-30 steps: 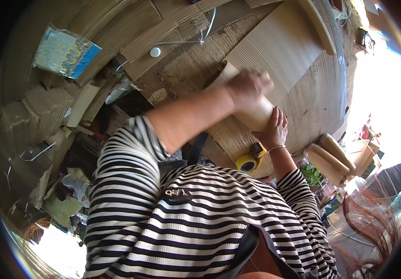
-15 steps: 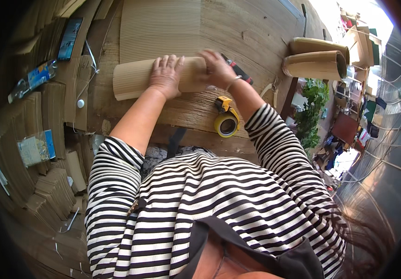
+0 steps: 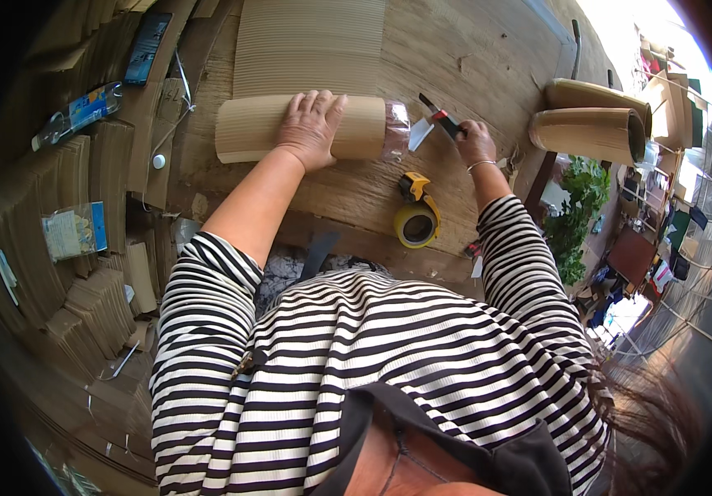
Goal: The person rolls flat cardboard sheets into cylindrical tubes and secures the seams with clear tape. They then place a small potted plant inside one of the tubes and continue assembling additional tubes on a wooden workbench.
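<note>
A rolled tube of corrugated cardboard (image 3: 244, 131) lies sideways on the wooden table. My left hand (image 3: 313, 132) is laid over its middle, fingers wrapped across the top and holding it down. Shiny clear tape (image 3: 397, 130) sticks out past the tube's right end. To the right of that, my right hand (image 3: 476, 142) is closed around a cutting knife (image 3: 447, 122) with a red and black handle, its dark blade pointing up and left. A small whitish piece (image 3: 421, 135) shows between blade and tape; what it is, I cannot tell. Nearer me lies a yellow tape dispenser (image 3: 416, 217).
A flat corrugated sheet (image 3: 310, 45) lies beyond the tube. Two finished-looking cardboard tubes (image 3: 583, 135) rest at the table's right edge. Stacked cardboard (image 3: 100, 273) fills the left side, with a plastic bottle (image 3: 79, 114) and a phone (image 3: 147, 48) on it.
My right hand has left the tube, moved right and picked up the knife from the table. The tube's right end with its tape is now uncovered. My left hand stays on the tube.
</note>
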{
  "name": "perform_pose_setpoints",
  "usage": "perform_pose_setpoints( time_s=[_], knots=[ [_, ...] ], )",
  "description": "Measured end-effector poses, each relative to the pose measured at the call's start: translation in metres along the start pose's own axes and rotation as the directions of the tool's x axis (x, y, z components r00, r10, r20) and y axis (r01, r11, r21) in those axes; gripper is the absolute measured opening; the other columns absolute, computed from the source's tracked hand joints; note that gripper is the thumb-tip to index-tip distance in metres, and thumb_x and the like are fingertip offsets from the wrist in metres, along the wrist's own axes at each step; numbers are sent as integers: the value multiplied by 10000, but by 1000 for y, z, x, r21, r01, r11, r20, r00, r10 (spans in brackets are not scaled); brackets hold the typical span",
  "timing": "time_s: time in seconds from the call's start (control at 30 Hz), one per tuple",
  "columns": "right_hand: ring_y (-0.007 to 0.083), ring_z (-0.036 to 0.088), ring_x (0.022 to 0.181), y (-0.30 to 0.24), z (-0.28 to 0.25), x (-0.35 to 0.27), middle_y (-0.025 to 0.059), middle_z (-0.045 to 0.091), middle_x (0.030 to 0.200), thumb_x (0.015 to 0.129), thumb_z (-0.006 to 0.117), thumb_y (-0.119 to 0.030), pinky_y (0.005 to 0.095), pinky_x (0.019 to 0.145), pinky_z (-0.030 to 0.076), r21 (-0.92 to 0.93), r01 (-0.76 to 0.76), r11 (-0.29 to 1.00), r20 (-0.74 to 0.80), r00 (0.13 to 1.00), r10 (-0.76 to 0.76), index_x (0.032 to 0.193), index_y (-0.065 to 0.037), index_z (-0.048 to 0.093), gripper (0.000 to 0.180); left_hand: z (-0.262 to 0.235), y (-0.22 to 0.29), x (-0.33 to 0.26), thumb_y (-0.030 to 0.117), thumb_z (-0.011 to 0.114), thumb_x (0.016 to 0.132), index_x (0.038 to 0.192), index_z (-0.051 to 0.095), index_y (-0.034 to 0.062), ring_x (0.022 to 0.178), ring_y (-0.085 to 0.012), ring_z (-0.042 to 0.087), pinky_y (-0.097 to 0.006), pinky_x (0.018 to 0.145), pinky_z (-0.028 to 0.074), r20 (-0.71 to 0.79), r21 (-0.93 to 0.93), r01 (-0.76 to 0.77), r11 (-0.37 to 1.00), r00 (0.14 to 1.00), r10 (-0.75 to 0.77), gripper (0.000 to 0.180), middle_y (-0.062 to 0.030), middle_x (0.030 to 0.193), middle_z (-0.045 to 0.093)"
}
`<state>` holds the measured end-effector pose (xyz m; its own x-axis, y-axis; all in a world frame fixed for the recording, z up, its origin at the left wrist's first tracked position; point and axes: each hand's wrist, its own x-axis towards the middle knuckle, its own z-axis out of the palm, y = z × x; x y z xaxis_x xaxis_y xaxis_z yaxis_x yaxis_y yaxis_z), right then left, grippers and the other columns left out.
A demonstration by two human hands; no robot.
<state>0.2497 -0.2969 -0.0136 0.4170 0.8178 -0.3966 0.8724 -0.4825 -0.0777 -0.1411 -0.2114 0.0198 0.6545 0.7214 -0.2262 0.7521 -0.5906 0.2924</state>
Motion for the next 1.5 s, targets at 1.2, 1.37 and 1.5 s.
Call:
perform_pose_setpoints(
  time_s=[1.2,1.37,1.5],
  knots=[
    [233,739,850,-405,-43,-7,62,751,954,1059,506,-316,386,707,568,-223,847,482,575,514,-636,1563,-440,388,532,-29,1,0,275,511,981,1605,302,119,1547,-366,230,-579,1230,122,357,114,-46,992,934,2,676,-142,1665,302],
    [231,744,973,-408,-35,-4,42,760,1060,1077,463,-290,357,777,573,-230,855,465,571,505,-647,1544,-417,442,484,-24,4,-2,312,549,957,1603,311,120,1558,-384,187,-600,1237,77,344,120,-47,992,939,3,716,-155,1676,275],
    [218,742,986,-396,-40,5,38,759,1069,1063,491,-253,354,776,571,-188,859,476,615,481,-625,1564,-424,404,536,-4,2,-3,386,684,865,1571,364,113,1563,-373,146,-592,1239,62,195,74,-21,997,981,6,821,-176,1658,275]
  ],
)
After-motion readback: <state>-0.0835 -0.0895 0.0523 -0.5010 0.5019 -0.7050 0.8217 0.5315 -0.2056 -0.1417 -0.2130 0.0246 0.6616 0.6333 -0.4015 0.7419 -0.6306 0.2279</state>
